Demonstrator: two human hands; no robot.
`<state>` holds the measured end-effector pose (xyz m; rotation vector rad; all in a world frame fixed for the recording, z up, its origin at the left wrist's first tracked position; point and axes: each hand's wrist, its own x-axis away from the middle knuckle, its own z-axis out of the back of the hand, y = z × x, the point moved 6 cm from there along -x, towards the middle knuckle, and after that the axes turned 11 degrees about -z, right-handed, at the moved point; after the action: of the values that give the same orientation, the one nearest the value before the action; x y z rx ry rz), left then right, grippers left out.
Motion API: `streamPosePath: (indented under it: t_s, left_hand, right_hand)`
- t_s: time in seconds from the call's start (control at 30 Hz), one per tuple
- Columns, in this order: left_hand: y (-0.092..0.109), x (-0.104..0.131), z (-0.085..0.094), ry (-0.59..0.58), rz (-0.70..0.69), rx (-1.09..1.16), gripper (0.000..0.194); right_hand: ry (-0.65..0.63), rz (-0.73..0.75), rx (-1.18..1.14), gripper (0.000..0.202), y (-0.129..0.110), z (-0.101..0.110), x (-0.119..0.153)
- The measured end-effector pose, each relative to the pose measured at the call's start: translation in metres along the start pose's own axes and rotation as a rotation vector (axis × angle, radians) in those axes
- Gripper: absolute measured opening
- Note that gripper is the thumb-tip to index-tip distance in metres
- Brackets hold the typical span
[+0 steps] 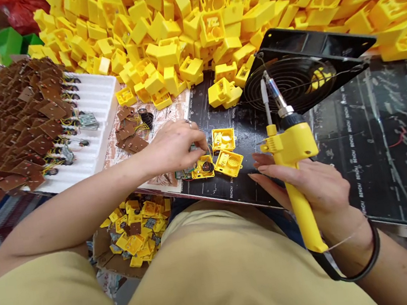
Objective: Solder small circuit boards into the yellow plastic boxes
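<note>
Black matting point(386, 148) printed with small white lettering covers the work surface, and a huge heap of yellow plastic housings point(208, 17) rises across the far side.

At the near centre the left hand point(174, 146) lies palm down with its fingers curled in tight, the fingertips point(199, 145) pinching at a small yellow case point(203, 166) that shows a dark round part in its open top. A ring sits on 1 finger. Just right of that case lie 2 more open yellow shells point(227, 150), boxy and glossy, one far, one near, both flat on the matting.

The right hand point(315, 188) is wrapped around the smooth yellow handle of a pistol-shaped soldering iron point(294, 160), fingers closed on the grip, index finger stretched out beside it. Its metal tip points away toward the far side, and a black cord point(354, 272) loops from the handle's near end around the wrist.

Behind the iron a black square fan point(304, 66) with a round wire grille stands tilted. To the left, a white ribbed tray point(97, 99) carries a pile of thin brown circuit boards point(16, 127) with fine wires. Below the table edge, a cardboard box point(136, 229) holds more yellow pieces. Beige trousers fill the near foreground.
</note>
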<state>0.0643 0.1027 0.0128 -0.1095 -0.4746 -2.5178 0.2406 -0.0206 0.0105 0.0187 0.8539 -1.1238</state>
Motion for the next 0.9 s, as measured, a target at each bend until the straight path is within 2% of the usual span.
streamPosePath:
  t_s: [0.13, 0.23, 0.33, 0.47, 0.57, 0.63, 0.8, 0.9]
  left_hand:
    - [-0.012, 0.008, 0.000, 0.082, 0.051, 0.303, 0.014]
    - [-0.013, 0.008, 0.000, 0.103, 0.065, 0.459, 0.015]
    - [-0.010, 0.005, 0.003, 0.094, 0.056, 0.328, 0.015]
    - [0.001, -0.003, 0.001, -0.053, 0.022, -0.019, 0.019]
    - [0.008, -0.011, -0.005, -0.158, 0.005, -0.071, 0.021]
    - [0.008, -0.013, -0.008, -0.175, 0.017, -0.048, 0.020]
    - [-0.003, -0.003, -0.003, -0.025, 0.063, 0.097, 0.019]
    - [-0.008, 0.004, 0.000, 0.108, 0.049, 0.302, 0.019]
  right_hand:
    - [0.009, 0.039, -0.002, 0.032, -0.004, 0.006, -0.003]
    - [-0.015, 0.031, -0.020, 0.031, -0.007, 0.010, -0.006]
    - [-0.026, 0.022, -0.037, 0.030, -0.009, 0.012, -0.007]
    - [-0.047, 0.017, -0.056, 0.031, -0.010, 0.013, -0.007]
    - [-0.054, -0.001, -0.069, 0.030, -0.008, 0.011, -0.004]
    - [-0.046, 0.000, -0.085, 0.030, -0.005, 0.010, -0.003]
    - [-0.034, 0.004, -0.117, 0.030, -0.002, 0.011, -0.002]
    - [-0.087, -0.053, -0.130, 0.025, -0.005, 0.014, -0.004]
